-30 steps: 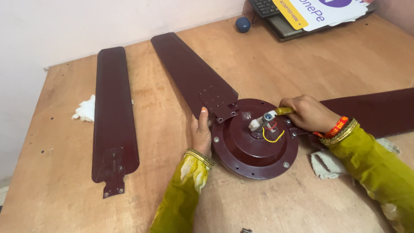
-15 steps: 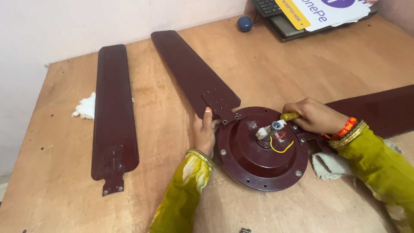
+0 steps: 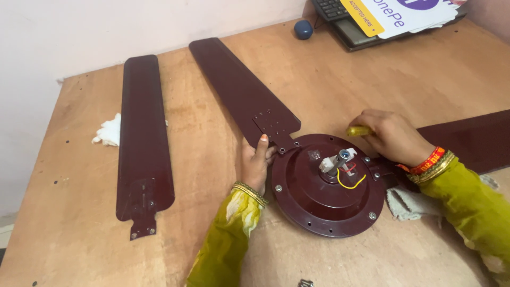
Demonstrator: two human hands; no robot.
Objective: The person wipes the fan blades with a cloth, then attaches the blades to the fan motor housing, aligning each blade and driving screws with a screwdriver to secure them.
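Maroon ceiling-fan motor housing (image 3: 326, 199) sits on the plywood worktop (image 3: 372, 79), shaft (image 3: 337, 159) pointing up w/ yellow and red wires (image 3: 350, 180) curling off its base. Left hand (image 3: 256, 162) lies flat at the housing's left rim, fingers pressing where the attached blade (image 3: 239, 90) bolts on via its bracket (image 3: 276, 125); grip isn't wrapped round anything, just holding that joint down. Right hand (image 3: 390, 135) is at the housing's far-right edge, grip narrow and closed on a yellow tool handle (image 3: 359, 130); the tool's tip is hidden under the fingers. Beyond that grip a second attached blade (image 3: 467, 138) runs off to the right. Under the right wrist, a grey-white rag (image 3: 411, 202) touches the housing's rim. Well left of the left grip, a loose blade (image 3: 143, 138) lies separate, w/ a white cloth scrap (image 3: 109, 130) just beside its outer edge. Far from both grips: dark blue ball (image 3: 303, 29), keyboard (image 3: 332, 8), printed card (image 3: 404, 13).
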